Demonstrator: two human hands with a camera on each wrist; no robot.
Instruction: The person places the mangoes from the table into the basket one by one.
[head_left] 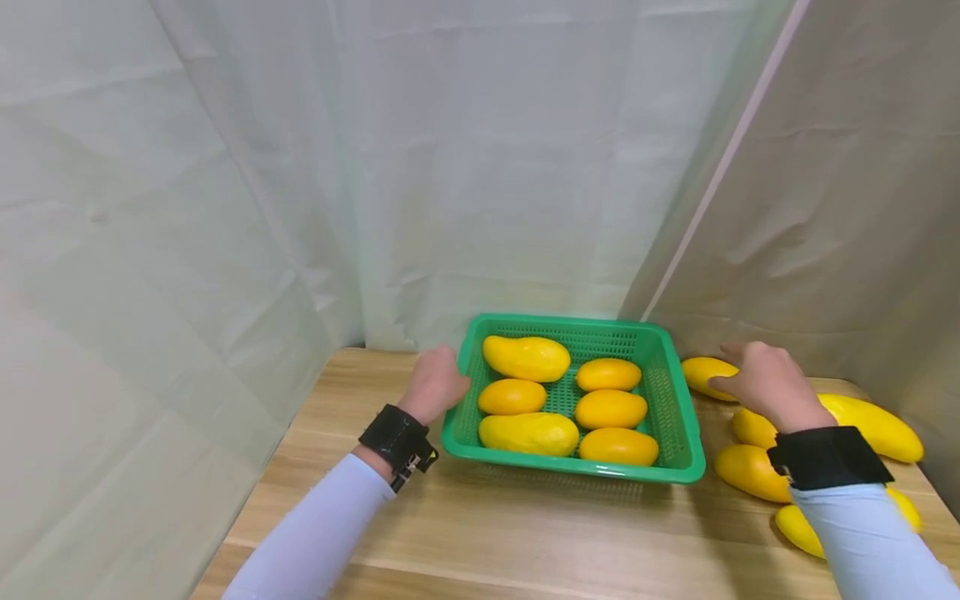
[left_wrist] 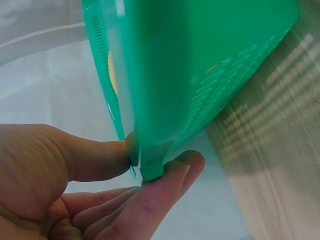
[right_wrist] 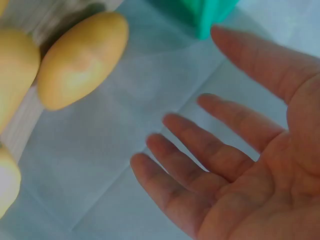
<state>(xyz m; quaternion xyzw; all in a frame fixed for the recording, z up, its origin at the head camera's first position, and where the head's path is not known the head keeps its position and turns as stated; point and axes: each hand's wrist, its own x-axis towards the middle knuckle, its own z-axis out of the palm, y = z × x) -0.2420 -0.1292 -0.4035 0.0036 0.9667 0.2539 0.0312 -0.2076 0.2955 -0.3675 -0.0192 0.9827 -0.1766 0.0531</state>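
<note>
Six yellow-orange fruits [head_left: 531,359] lie in the green basket [head_left: 570,467], which stands on the wooden table [head_left: 465,533], left of the loose fruits [head_left: 750,472]. The left hand [head_left: 435,385] pinches the basket's left rim, thumb on one side and fingers on the other. The right hand [head_left: 772,379] holds nothing, its fingers spread and slightly bent near the farthest loose fruit [head_left: 707,377]. From where I stand, the basket looks like thin, fairly stiff plastic: light by itself, though its load probably adds weight and could roll if it tips. Its smooth rim might slip from one pinch, so I'd take the left and right rims together, midway along, fingers curled under the lip. The fruits seem firm and smooth, best gripped round the middle.
</note>
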